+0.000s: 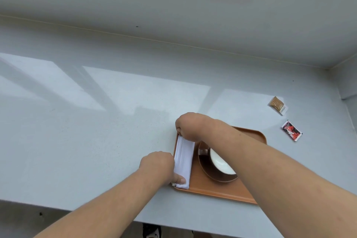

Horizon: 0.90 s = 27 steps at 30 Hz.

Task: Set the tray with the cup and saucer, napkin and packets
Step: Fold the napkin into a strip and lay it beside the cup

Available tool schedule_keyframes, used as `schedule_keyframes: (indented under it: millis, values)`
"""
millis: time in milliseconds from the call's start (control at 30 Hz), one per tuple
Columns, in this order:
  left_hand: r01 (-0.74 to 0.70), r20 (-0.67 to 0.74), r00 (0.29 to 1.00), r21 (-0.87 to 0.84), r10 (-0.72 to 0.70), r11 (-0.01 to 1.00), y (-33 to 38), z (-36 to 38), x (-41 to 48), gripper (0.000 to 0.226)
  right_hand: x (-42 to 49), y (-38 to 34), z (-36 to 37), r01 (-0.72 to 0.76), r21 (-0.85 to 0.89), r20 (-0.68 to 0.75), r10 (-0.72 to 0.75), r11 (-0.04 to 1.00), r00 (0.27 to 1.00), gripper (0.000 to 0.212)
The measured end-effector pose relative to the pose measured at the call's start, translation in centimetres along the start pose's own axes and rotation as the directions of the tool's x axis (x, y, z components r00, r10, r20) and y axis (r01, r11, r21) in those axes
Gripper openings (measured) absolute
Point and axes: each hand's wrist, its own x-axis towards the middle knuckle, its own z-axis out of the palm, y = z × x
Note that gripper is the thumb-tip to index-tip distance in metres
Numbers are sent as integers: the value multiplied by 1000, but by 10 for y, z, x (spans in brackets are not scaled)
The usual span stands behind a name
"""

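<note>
An orange-brown tray (pixel 212 189) lies near the front edge of the pale counter. On it stands a brown cup with a white inside (pixel 220 162) on a brown saucer (pixel 210 174), partly hidden by my right forearm. A folded white napkin (pixel 183 157) lies along the tray's left side. My left hand (pixel 158 166) pinches the napkin's near end, and my right hand (pixel 190 126) pinches its far end. Two packets lie on the counter right of the tray: a brown one (pixel 278 104) and a red, black and white one (pixel 291 130).
The counter (pixel 96 121) meets a low wall at the back and a corner at the far right. Its front edge runs close below the tray, with dark floor and a shoe (pixel 151 231) beneath.
</note>
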Motion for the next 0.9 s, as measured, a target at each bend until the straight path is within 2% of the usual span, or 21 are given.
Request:
schedule_keyframes:
  millis: [267,467,533,567,633,700,800,900]
  values:
    - [2,17,1000,12,-3,1000,2,-5,-2,64,4,-2,1,-26,3,22,26,1000,999,18]
    - [-36,-48,998,73,39,997,-9,0,-6,65,-2,-18,7,-48,9,58,47,999,997,16]
    - [-39,-143,989,47,46,998,-20,-4,-10,62,-12,-24,12,-19,52,-32,20,998,999,16]
    - [-45,-219,975,1,44,999,-25,-11,-11,61,-20,-23,12,-2,95,-150,16,995,989,16]
    - [-85,-397,917,-107,36,991,-30,-35,-9,55,-38,-10,8,31,159,-450,45,987,892,14]
    - [-168,-566,821,-113,76,979,-21,-63,-4,47,-58,17,5,12,246,-623,149,969,768,16]
    - [-288,-683,712,-67,166,955,19,-101,8,27,-92,76,14,-71,468,-653,399,881,643,19]
    - [-376,-663,704,-44,255,925,84,-128,21,27,-123,141,39,-195,589,-568,573,784,591,21]
